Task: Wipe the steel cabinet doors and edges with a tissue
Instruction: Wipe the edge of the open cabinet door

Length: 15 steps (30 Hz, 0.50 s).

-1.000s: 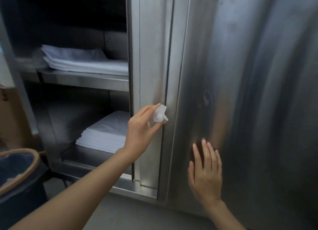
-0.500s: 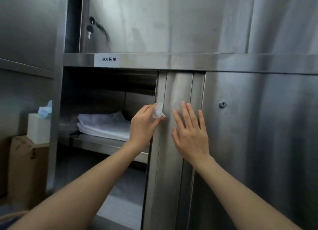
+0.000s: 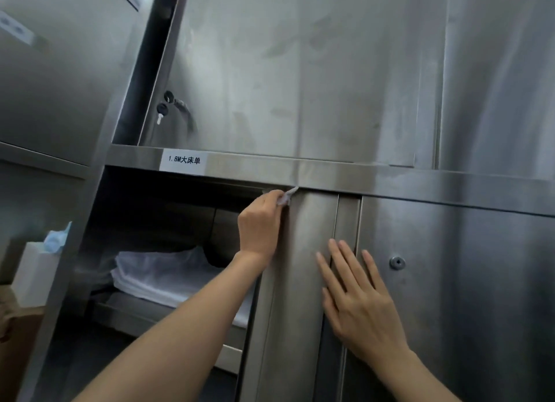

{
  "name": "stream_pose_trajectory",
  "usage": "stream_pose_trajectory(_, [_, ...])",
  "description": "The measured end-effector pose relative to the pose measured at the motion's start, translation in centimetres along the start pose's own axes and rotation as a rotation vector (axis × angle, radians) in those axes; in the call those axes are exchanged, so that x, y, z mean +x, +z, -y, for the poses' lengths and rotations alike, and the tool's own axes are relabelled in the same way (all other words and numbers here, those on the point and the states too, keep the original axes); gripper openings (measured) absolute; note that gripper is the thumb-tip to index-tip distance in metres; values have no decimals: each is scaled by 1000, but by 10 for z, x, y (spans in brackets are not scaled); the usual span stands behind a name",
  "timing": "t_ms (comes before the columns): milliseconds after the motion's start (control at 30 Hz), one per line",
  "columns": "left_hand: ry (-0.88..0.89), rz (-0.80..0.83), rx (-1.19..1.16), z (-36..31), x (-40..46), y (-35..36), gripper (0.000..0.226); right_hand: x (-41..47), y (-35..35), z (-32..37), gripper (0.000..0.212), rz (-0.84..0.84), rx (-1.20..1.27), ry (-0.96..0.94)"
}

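My left hand (image 3: 260,224) pinches a small white tissue (image 3: 287,196) against the top of the steel sliding door's left edge (image 3: 300,251), just under the horizontal rail (image 3: 330,173). My right hand (image 3: 357,299) lies flat with straight fingers on the doors, across the seam where the two door panels overlap. The right door panel (image 3: 465,296) carries a small round lock (image 3: 397,262). The tissue is mostly hidden by my fingers.
The open left half of the cabinet shows a shelf with folded white linen (image 3: 168,275). A white label (image 3: 183,160) sits on the rail. An upper door has a key in its lock (image 3: 162,111). A white tissue box (image 3: 36,266) stands on a cardboard carton at the left.
My left hand has slid the tissue up the door edge from low down to the top rail. My right hand moved up from the lower door face. The view has tilted upward.
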<state>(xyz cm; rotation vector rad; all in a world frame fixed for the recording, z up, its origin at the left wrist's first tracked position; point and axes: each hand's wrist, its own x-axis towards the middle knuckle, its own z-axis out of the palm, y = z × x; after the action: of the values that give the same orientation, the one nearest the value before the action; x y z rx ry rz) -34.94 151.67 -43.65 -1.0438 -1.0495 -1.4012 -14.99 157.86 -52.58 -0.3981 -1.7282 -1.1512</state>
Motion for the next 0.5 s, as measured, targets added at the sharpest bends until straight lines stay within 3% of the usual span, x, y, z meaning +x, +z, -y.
stream_pose_trajectory(133, [212,21,157,10,-27,13,35,-1,2,1,55,-15,-7,15])
stream_pose_trajectory(367, [309,493,229,14,-74,-15,67,-2,4,1,56,31,-26,-2])
stream_pose_trajectory(500, [221,516,222,9,-29,-9,72,-1,3,2,56,40,-23,2])
